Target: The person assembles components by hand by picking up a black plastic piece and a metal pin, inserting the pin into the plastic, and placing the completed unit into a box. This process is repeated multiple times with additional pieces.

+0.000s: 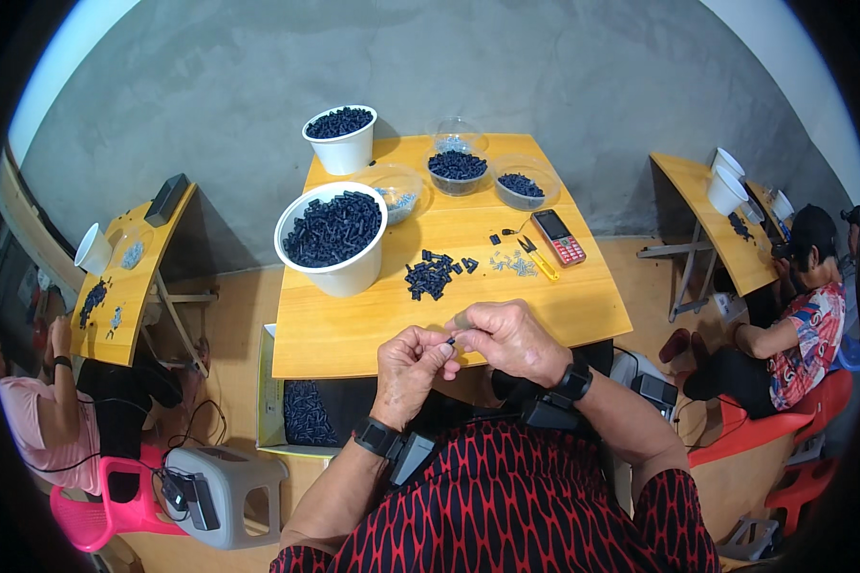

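Where fingertips (440, 351) meet — a black piece (451, 341) shows.

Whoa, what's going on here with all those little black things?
A person's left hand pinches a tiny dark piece, with the right hand right up close to it, by the near edge of the yellow table. There, a loose pile of dark pieces lies near a big white bucket full of them.

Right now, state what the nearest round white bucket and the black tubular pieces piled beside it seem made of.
White bucket: likely plastic, smooth, faintly glossy, with a thick rim. Black tubular pieces: plastic or rubber; the dull, dark surface leaves it open.
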